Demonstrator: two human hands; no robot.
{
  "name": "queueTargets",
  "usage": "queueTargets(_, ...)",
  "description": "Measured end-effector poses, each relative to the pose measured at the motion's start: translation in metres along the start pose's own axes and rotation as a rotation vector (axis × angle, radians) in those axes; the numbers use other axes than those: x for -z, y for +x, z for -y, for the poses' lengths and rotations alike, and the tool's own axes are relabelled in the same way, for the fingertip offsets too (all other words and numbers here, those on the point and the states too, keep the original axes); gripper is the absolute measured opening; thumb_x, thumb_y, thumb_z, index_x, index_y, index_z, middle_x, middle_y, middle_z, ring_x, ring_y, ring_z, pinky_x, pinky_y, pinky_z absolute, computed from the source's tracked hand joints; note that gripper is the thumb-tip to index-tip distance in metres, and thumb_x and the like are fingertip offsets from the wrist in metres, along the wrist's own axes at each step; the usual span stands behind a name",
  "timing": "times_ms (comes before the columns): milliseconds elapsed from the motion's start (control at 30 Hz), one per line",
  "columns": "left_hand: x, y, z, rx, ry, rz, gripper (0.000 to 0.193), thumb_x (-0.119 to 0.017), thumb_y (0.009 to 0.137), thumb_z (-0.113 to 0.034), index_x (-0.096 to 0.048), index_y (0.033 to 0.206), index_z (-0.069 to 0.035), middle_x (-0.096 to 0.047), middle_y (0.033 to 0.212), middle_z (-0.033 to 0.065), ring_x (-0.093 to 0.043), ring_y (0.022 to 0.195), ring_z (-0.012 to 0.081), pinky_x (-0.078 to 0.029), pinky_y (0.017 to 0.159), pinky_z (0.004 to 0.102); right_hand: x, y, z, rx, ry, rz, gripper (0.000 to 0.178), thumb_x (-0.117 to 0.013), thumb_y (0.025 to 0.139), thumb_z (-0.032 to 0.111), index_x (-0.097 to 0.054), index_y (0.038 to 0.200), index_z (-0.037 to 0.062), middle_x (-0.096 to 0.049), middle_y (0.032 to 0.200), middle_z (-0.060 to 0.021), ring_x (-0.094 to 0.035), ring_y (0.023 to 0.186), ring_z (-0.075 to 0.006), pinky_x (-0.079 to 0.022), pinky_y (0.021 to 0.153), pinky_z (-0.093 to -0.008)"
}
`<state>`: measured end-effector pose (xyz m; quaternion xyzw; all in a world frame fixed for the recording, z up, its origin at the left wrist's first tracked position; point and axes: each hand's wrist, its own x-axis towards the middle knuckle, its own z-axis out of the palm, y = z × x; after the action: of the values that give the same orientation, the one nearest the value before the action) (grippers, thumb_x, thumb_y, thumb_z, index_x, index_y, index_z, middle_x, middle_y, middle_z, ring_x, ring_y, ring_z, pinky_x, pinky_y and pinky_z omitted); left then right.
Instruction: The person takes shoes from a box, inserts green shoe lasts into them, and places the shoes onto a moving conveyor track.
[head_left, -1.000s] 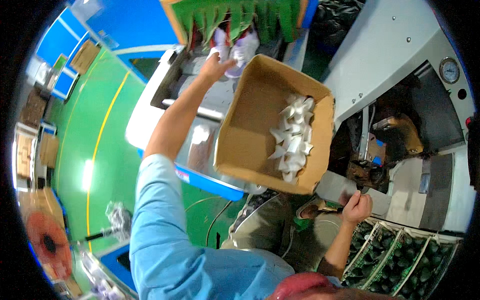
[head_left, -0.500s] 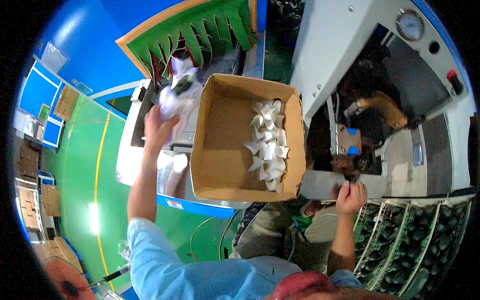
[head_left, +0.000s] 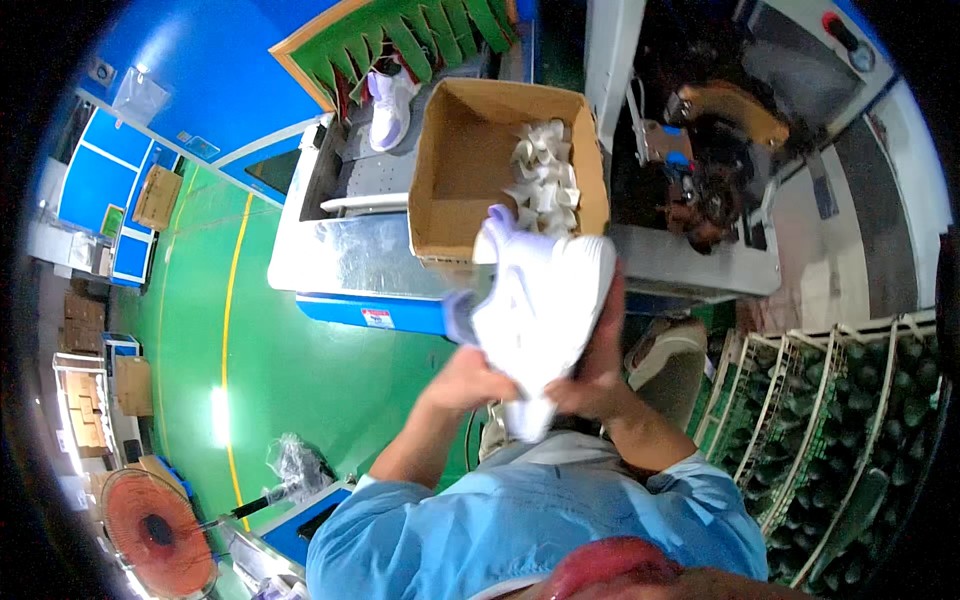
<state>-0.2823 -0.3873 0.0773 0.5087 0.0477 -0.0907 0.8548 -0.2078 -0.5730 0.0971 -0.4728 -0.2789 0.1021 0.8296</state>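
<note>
A white sneaker (head_left: 545, 300) with lavender collar parts is in front of my body, partly smeared by motion. My left hand (head_left: 470, 380) is closed on its near left side, thumb pressed to the shoe. Along the right side, my right hand (head_left: 597, 370) grips the same sneaker, its fingers partly hidden behind it. A small white piece (head_left: 530, 418) shows between my hands at the sneaker's near end; I cannot tell what it is. Just beyond the shoe stands an open cardboard box (head_left: 460, 165) with several curled white pieces (head_left: 547, 180) along its right side.
Another white and lavender sneaker (head_left: 390, 115) sits on the conveyor by a green strip curtain (head_left: 420, 45). A machine with a dark opening (head_left: 715, 150) stands at right, above a rack of dark shoe lasts (head_left: 850, 430). An orange fan (head_left: 158, 528) is at lower left.
My left hand has come from the conveyor back to my body with the sneaker. My right hand has left the machine's edge and joined it on the shoe. The view has shifted.
</note>
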Motion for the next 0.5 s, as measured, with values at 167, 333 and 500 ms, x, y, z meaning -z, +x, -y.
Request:
queueTargets(167, -0.075, 0.036, 0.044, 0.061, -0.132, 0.044, 0.066, -0.083, 0.080, -0.023, -0.055, 0.133, 0.002, -0.067, 0.120, 0.0085, -0.064, 0.107, 0.0190, -0.051, 0.095, 0.0349, 0.043, -0.037, 0.041, -0.065, -0.088, -0.208, 0.141, -0.088, 0.071, 0.030, 0.021, 0.159, 0.0120, -0.017, 0.162, -0.0207, -0.027, 0.148, -0.0349, -0.026, 0.120, -0.0486)
queueTargets(333, -0.137, 0.057, 0.069, -0.063, 0.452, -0.177, 0.064, -0.073, 0.087, -0.044, -0.056, 0.126, 0.004, -0.069, 0.111, 0.0188, -0.066, 0.103, 0.0275, -0.050, 0.090, 0.0379, 0.072, -0.081, 0.044, 0.231, -0.416, -0.513, 0.122, -0.084, 0.069, 0.038, -0.008, 0.157, -0.0001, -0.035, 0.146, -0.0183, -0.042, 0.134, -0.0310, -0.036, 0.113, -0.0432)
queueTargets(500, -0.150, 0.068, 0.092, -0.708, 1.079, -0.272, 0.030, -0.063, 0.089, -0.025, -0.056, 0.098, 0.002, -0.055, 0.084, 0.0163, -0.057, 0.069, 0.0414, -0.046, 0.066, 0.0502, 0.110, -0.122, 0.060, 0.160, -0.795, -0.503, 0.129, -0.086, 0.062, 0.025, -0.003, 0.157, -0.0027, -0.038, 0.145, -0.0202, -0.045, 0.132, -0.0322, -0.037, 0.112, -0.0449)
